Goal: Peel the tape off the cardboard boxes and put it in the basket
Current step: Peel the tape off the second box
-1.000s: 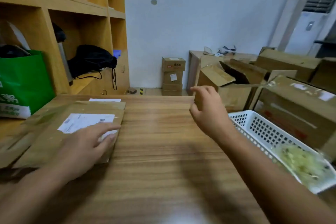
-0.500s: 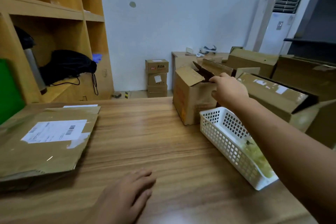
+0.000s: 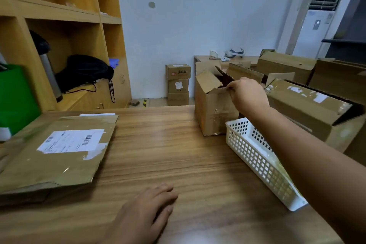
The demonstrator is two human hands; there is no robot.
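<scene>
While the right hand [image 3: 248, 95] reaches out over the basket [image 3: 255, 156], we see its grip clamped on the box [image 3: 212, 113], thumb and fingers pinching the edge of a raised top flap [image 3: 221, 83]. The box stands upright at the far side of the bench [image 3: 168, 154], top flaps open, just behind the basket's far end; we cannot tell if the two touch. Clear tape [image 3: 217, 113] shines on the box's front face. The basket is white and slotted, on the right of the bench, its long side running towards us, with the right forearm crossing above it. A pale yellowish wad [image 3: 276, 161] lies inside, mostly hidden by the forearm

The left hand [image 3: 144, 216] lies palm down on the bench at the near edge, fingers straight, grip apart, holding nothing

A flat box [image 3: 57, 164] lies on the left of the bench, well apart from both hands, with a white barcode label [image 3: 73, 140] on top. A big box [image 3: 309, 109] sits right of the box, past the forearm. A wooden shelf [image 3: 65, 18] on the left holds a black bag [image 3: 85, 71], and a green bag [image 3: 15, 99] stands by it. Small stacked boxes [image 3: 178, 83] sit on the floor at the wall
</scene>
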